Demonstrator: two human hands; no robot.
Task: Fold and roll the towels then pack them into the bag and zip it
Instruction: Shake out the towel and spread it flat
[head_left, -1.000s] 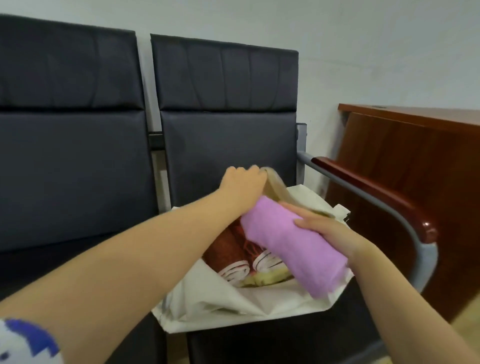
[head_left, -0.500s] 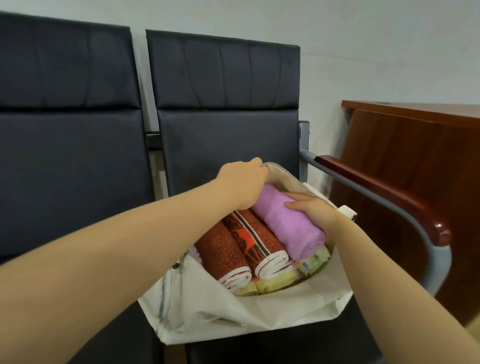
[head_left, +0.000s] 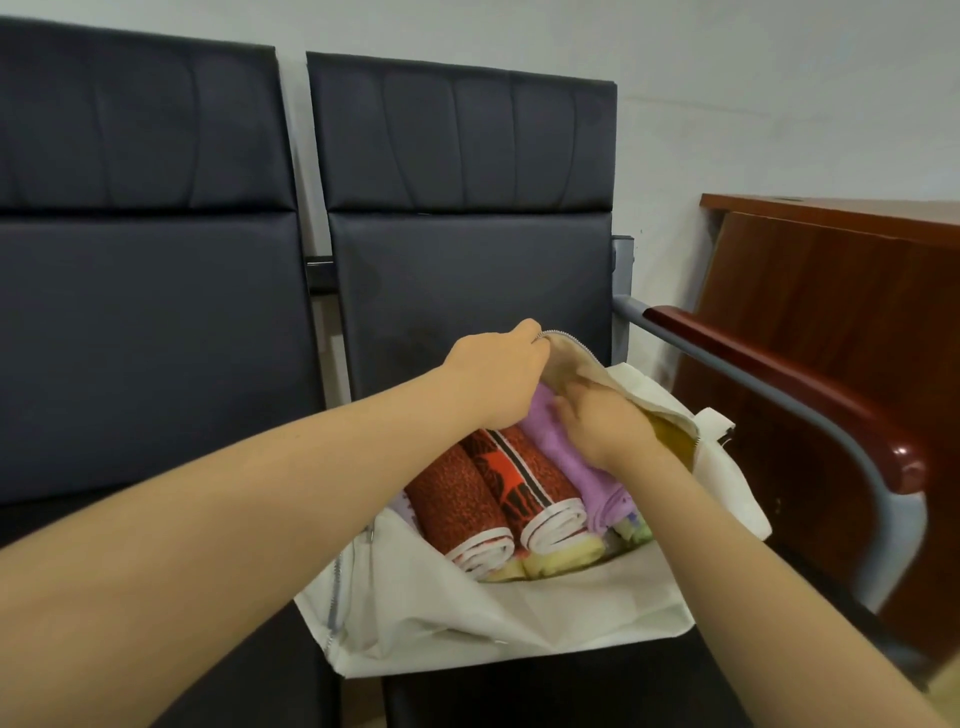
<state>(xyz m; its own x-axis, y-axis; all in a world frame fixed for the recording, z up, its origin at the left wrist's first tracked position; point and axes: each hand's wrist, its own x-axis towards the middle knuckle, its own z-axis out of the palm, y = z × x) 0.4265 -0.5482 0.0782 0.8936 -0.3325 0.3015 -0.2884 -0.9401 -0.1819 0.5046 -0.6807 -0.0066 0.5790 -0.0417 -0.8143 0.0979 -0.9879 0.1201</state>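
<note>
The left hand's (head_left: 496, 376) fingers (head_left: 530, 332) were clenched round the upper zipper edge of the cream bag (head_left: 467, 618), lifting it open. Just beside them, the right hand's (head_left: 608, 428) fingers (head_left: 566, 410) lay bent on the purple towel (head_left: 571, 467) inside the bag; I could not tell whether they gripped or only pressed it. Left of that roll sat two red-brown rolled towels (head_left: 457, 504), with yellowish cloth (head_left: 561, 558) beneath. The bag rested on a dark chair (head_left: 545, 686); a wooden table (head_left: 841, 270) stood to the right.
</note>
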